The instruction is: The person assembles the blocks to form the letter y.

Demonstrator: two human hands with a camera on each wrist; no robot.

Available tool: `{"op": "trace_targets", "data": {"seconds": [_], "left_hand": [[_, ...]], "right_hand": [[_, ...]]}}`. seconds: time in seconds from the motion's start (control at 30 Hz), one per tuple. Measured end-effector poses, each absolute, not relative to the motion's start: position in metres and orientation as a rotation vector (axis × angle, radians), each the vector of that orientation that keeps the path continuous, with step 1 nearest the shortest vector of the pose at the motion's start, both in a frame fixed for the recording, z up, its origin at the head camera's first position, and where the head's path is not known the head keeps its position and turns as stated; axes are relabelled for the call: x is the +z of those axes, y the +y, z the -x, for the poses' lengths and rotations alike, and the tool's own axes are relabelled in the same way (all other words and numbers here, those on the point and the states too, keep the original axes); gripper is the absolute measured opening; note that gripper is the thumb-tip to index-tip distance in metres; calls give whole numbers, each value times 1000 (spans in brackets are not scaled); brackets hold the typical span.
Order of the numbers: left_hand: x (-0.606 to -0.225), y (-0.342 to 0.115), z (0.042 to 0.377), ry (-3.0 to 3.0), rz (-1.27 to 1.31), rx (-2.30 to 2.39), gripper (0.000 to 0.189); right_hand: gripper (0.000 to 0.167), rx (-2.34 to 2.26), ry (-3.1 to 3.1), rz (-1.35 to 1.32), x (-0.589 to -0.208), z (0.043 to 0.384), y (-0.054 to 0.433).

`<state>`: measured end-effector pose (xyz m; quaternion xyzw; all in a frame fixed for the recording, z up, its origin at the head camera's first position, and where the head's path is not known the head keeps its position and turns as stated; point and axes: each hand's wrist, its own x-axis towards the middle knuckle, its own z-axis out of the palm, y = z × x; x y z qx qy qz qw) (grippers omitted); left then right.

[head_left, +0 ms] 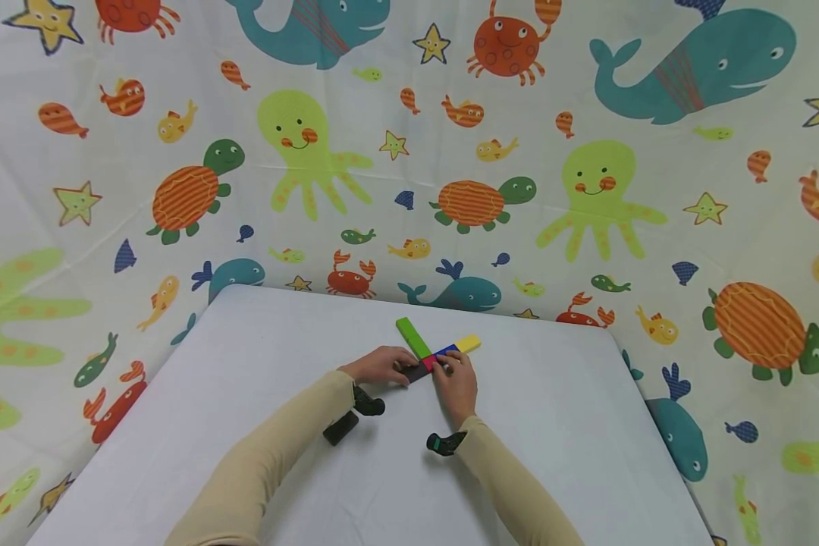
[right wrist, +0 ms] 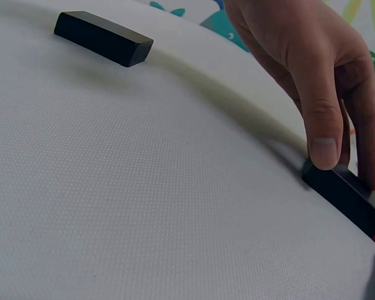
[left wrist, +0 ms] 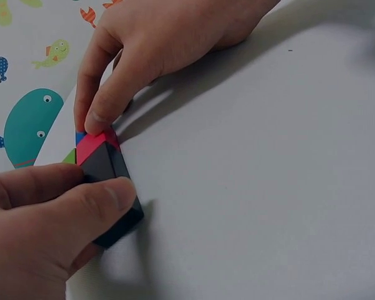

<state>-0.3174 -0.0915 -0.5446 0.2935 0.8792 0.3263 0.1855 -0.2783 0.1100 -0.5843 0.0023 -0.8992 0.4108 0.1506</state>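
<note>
Thumb and fingers of my left hand (head_left: 381,365) grip a black block (left wrist: 100,165) lying on the table. Its end meets a small red block (left wrist: 95,145), which my right hand (head_left: 459,387) pinches with its thumb and fingertips. Beyond the red one, a blue block (head_left: 447,350) and then a yellow block (head_left: 469,343) continue the line toward the upper right. From the red block a long green block (head_left: 412,336) slants away to the upper left. My right fingers partly cover the red and blue blocks.
Another black block (right wrist: 103,39) lies apart on the white table (head_left: 553,425), below my left forearm in the head view. A cloth (head_left: 396,167) printed with sea animals hangs behind the table and along its sides.
</note>
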Motion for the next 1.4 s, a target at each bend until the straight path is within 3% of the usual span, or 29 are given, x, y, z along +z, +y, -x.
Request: {"op": "trace_targets", "data": {"seconds": [1.4], "left_hand": [[-545, -93, 313, 2469, -778, 974, 41]], "right_hand": [[25, 1156, -2600, 13, -585, 278, 108]]}}
